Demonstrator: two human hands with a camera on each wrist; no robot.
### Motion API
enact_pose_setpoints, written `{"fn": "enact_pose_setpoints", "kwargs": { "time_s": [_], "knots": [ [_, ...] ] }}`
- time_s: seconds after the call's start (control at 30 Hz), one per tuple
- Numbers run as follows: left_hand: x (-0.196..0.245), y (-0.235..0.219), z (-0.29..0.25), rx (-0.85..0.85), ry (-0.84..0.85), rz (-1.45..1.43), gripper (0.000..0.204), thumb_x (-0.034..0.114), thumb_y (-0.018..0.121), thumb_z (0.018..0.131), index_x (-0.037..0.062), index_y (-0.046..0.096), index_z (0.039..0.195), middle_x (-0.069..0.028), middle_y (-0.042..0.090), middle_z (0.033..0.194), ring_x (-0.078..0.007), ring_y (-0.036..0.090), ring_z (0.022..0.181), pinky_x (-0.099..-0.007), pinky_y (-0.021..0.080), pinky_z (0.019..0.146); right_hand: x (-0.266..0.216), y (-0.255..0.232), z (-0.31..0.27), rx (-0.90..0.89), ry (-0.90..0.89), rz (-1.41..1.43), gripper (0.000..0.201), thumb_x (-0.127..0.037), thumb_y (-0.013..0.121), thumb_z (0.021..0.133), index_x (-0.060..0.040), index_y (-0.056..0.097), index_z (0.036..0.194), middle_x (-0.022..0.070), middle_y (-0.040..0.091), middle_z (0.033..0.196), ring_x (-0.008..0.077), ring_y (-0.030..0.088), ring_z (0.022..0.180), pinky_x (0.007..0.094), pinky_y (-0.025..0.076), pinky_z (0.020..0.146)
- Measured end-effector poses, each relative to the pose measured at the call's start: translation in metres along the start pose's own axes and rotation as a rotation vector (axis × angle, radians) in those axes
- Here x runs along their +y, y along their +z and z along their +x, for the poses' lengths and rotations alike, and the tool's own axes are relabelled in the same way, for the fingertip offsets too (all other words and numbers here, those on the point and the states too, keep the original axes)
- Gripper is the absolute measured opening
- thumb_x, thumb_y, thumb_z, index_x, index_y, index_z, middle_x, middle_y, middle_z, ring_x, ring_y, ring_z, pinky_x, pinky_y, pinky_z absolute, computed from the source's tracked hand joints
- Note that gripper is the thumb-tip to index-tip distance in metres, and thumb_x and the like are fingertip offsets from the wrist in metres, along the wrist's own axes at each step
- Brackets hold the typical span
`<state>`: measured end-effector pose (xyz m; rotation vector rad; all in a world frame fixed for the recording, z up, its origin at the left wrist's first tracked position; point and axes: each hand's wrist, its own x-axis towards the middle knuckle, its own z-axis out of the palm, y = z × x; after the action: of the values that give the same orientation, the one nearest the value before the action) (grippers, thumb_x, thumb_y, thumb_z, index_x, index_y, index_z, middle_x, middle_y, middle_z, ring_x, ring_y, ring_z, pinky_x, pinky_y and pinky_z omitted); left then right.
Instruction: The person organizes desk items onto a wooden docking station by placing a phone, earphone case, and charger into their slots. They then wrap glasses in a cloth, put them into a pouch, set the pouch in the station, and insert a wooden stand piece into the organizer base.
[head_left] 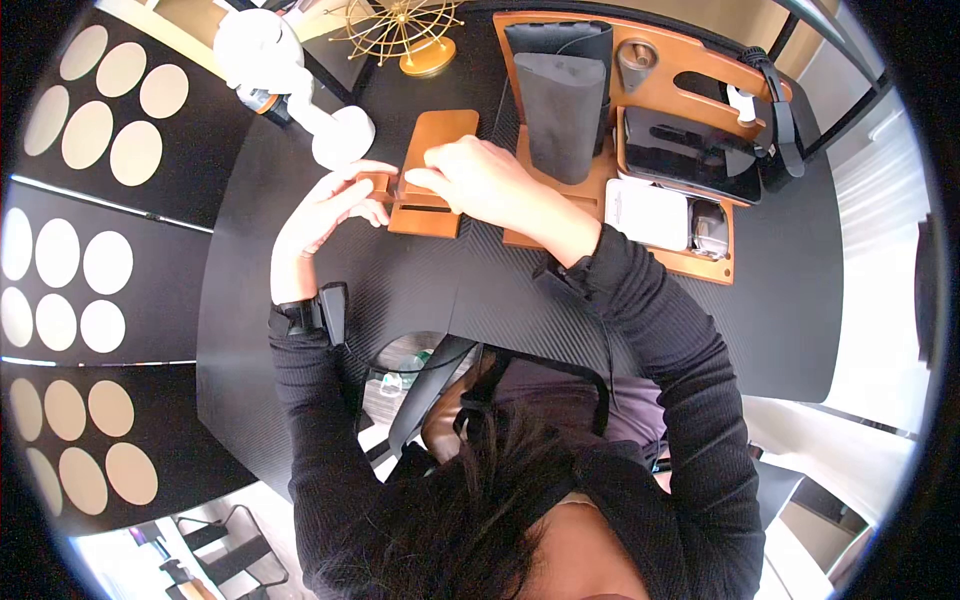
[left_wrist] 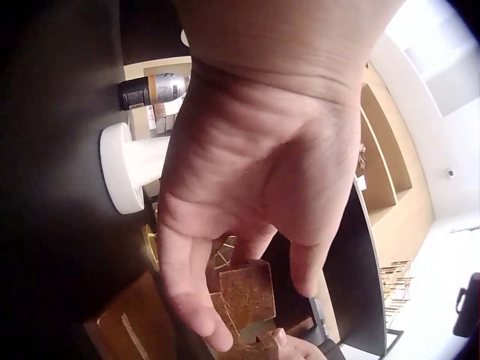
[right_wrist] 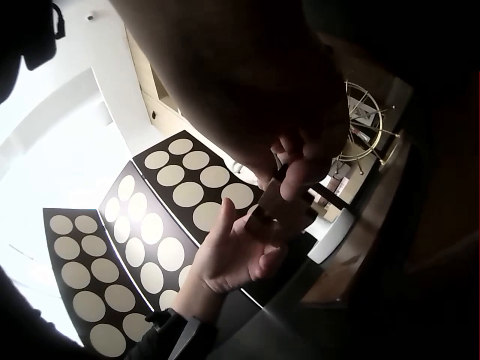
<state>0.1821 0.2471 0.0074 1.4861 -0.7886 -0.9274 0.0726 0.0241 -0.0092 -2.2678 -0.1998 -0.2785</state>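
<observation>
A small brown wooden block (head_left: 379,184) (left_wrist: 247,291) is between the two hands. The left hand (head_left: 325,212) (left_wrist: 259,157) (right_wrist: 240,253) curls its fingers and thumb about it, palm up. From the other side the right hand (head_left: 482,178) (right_wrist: 306,159) pinches the small wooden piece (right_wrist: 277,206); its fingertips partly hide it. Beneath and beside the hands, a brown wooden stand (head_left: 445,130) with a slot lies on the black desk (head_left: 400,290). Its slotted part (left_wrist: 135,322) shows low in the left wrist view.
Behind the hands are a white lamp (head_left: 343,138) and a gold wire ornament (head_left: 428,57). At the right, a wooden organizer (head_left: 550,30) bears a dark grey case (head_left: 562,115), a phone (head_left: 690,150), a white box (head_left: 645,212) and a watch. Panels with pale discs (head_left: 58,250) stand left.
</observation>
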Motion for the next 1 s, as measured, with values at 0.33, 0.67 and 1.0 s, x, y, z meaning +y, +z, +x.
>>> {"fn": "enact_pose_setpoints", "kwargs": {
  "time_s": [0.33, 0.67, 1.0],
  "knots": [
    [-0.023, -0.017, 0.008, 0.143, -0.155, 0.371, 0.029, 0.019, 0.06, 0.097, 0.0036, 0.058, 0.122, -0.0017, 0.061, 0.099, -0.0085, 0.061, 0.076, -0.0218, 0.051, 0.071, 0.022, 0.02, 0.0, -0.114, 0.047, -0.023, 0.035, -0.029, 0.057, 0.091, 0.003, 0.068, 0.082, 0.0251, 0.067, 0.08, 0.0405, 0.068, 0.079, 0.048, 0.055, 0.07],
    [-0.031, 0.005, 0.013, 0.293, -0.174, 0.423, 0.047, 0.02, 0.061, 0.094, 0.002, 0.049, 0.137, -0.003, 0.061, 0.103, -0.0104, 0.057, 0.096, -0.0254, 0.047, 0.085, 0.011, 0.017, -0.015, -0.038, 0.041, -0.267, 0.039, -0.033, 0.059, 0.089, 0.0041, 0.069, 0.083, 0.024, 0.068, 0.086, 0.0399, 0.068, 0.081, 0.0465, 0.056, 0.071],
    [-0.021, 0.028, 0.016, 0.494, -0.171, 0.219, 0.059, 0.009, 0.062, 0.092, 0.0022, 0.037, 0.145, -0.0108, 0.057, 0.125, -0.0181, 0.058, 0.112, -0.0307, 0.048, 0.091, 0.004, 0.033, -0.024, -0.078, 0.088, -0.185, 0.04, -0.032, 0.061, 0.09, 0.0043, 0.06, 0.107, 0.0254, 0.057, 0.112, 0.04, 0.055, 0.104, 0.0473, 0.047, 0.091]
  ]
}}
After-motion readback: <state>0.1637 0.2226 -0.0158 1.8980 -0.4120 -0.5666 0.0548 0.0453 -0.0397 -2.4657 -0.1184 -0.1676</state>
